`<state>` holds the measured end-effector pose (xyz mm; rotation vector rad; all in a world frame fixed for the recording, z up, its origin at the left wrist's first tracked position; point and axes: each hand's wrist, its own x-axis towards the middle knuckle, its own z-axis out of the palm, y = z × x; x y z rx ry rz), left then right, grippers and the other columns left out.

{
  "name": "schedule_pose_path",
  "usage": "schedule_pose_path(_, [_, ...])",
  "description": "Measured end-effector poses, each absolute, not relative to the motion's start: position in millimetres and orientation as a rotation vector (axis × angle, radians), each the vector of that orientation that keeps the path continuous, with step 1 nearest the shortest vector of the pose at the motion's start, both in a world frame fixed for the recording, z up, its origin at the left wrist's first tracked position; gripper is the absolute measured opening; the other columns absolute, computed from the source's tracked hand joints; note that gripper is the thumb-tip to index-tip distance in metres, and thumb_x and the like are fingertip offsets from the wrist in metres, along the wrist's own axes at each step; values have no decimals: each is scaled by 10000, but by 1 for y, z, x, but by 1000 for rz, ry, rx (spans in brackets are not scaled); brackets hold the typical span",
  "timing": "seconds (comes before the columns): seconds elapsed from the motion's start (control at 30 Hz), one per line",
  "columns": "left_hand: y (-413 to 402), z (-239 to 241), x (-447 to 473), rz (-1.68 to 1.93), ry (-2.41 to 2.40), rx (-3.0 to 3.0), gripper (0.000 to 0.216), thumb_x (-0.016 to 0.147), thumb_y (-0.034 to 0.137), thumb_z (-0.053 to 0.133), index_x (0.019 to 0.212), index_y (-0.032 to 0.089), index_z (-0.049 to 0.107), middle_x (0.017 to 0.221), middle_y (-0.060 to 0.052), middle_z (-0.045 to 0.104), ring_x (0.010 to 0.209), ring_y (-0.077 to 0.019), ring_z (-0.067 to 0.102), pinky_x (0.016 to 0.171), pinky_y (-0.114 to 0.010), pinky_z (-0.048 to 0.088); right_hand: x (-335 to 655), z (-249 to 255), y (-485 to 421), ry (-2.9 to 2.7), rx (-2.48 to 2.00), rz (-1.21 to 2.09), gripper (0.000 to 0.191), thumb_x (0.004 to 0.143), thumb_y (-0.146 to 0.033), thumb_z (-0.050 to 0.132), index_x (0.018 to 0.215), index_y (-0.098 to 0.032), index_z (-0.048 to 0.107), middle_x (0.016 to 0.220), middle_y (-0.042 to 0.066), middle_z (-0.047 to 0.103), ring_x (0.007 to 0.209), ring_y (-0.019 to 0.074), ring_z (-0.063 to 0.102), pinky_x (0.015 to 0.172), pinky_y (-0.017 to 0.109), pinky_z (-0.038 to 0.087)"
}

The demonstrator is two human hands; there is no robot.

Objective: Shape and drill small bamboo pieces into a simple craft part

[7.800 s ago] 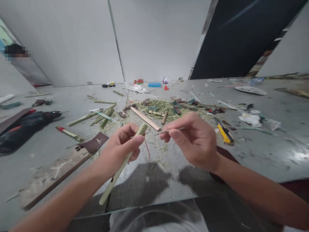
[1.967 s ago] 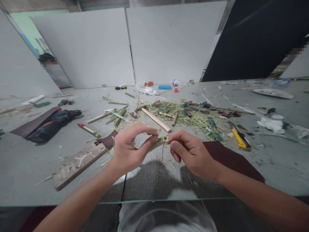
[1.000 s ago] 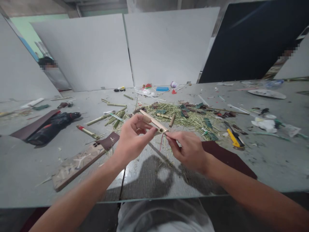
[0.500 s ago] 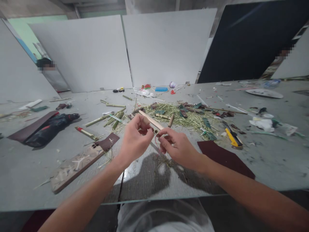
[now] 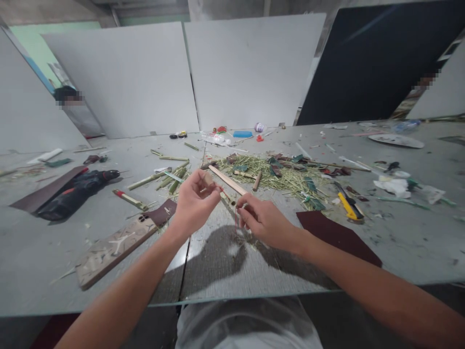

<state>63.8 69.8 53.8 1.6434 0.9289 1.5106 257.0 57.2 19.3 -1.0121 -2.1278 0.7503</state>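
Observation:
My left hand (image 5: pixel 198 201) is closed in a pinch, with a thin red thread (image 5: pixel 222 189) at its fingertips. Opposite it, my right hand (image 5: pixel 267 219) has curled fingers close together. More of the red thread hangs by those fingertips, though its exact hold is partly hidden. Between the hands lies a short hollow bamboo tube (image 5: pixel 228 198), its open end facing me. A pale flat wooden stick (image 5: pixel 227 179) slants behind it, its near end meeting my right index finger; I cannot tell whether the finger grips it.
Cut straw (image 5: pixel 286 177) and leaf scraps lie behind my hands. To the left are bamboo pieces (image 5: pixel 174 177), a black drill (image 5: pixel 80 191) and a patterned phone (image 5: pixel 114 247). A yellow utility knife (image 5: pixel 349 206) and dark red sheet (image 5: pixel 337 237) lie right. White panels (image 5: pixel 250 72) stand behind.
My left hand has drawn back left and slightly down from the bamboo tube, the red thread at its fingertips. My right hand has barely moved. More of the tube now shows.

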Motion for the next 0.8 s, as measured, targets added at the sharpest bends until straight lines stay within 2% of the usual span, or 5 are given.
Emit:
schedule_pose_path(0.1, [74, 53, 55, 1338, 821, 1793, 160, 775, 150, 632, 895, 185, 532, 929, -34, 627, 927, -144, 634, 905, -324, 522, 258, 21, 59, -2106, -1030, 754, 61, 953, -245, 435, 941, -207, 482, 664, -19, 646, 510, 109, 527, 512, 233, 364])
schedule_pose_path(0.23, [83, 48, 48, 945, 807, 2121, 474, 782, 231, 695, 1231, 223, 544, 1305, -111, 574, 1230, -217, 542, 1082, -408, 407, 260, 24, 59, -2068, -971, 776, 71, 962, -246, 434, 928, -205, 481, 686, -8, 644, 595, 126, 587, 571, 248, 414])
schedule_pose_path(0.4, [92, 39, 49, 881, 926, 2240, 253, 887, 351, 581, 1066, 185, 651, 1015, -85, 685, 945, -191, 615, 842, -332, 489, 261, 26, 59, -1997, -914, 872, 95, 978, -280, 440, 961, -201, 490, 694, 0, 647, 595, 121, 589, 580, 253, 441])
schedule_pose_path(0.53, [91, 34, 52, 979, 908, 2180, 239, 902, 379, 561, 985, 167, 632, 761, -13, 596, 671, -116, 510, 625, -244, 421, 263, 29, 62, -1884, -820, 1038, 127, 988, -308, 436, 937, -202, 482, 655, -17, 627, 550, 105, 572, 566, 248, 464])
schedule_pose_path(0.8, [91, 41, 51, 1175, 880, 1857, 246, 876, 411, 608, 850, 173, 556, 631, 21, 493, 533, -88, 420, 509, -228, 336, 263, 30, 61, -1787, -913, 893, 168, 915, -332, 554, 840, -183, 537, 681, 25, 660, 582, 129, 610, 569, 266, 503])
